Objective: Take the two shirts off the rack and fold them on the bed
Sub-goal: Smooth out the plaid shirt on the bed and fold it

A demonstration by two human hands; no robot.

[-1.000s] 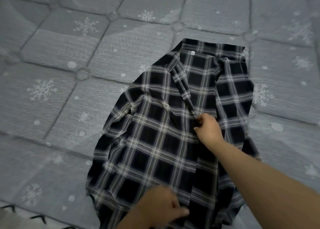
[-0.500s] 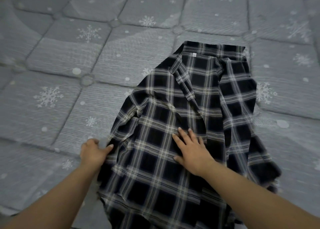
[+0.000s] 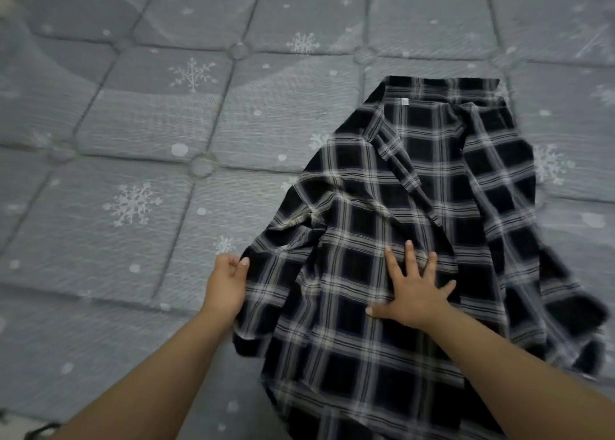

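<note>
Two hands on the plaid shirt [image 3: 416,206]: left hand [image 3: 228,281] pinching its sleeve edge, right hand [image 3: 411,288] flat mid-front.

A bedroom: quilted snowflake-print mattress [image 3: 166,180] fills the view

Grey quilted mattress [image 3: 139,133] w/ white snowflake print, tufted seams, dim light

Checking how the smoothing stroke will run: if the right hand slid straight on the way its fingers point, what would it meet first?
The right hand lies flat on the plaid shirt; sliding on, it would probably first meet the front placket fold.
</note>
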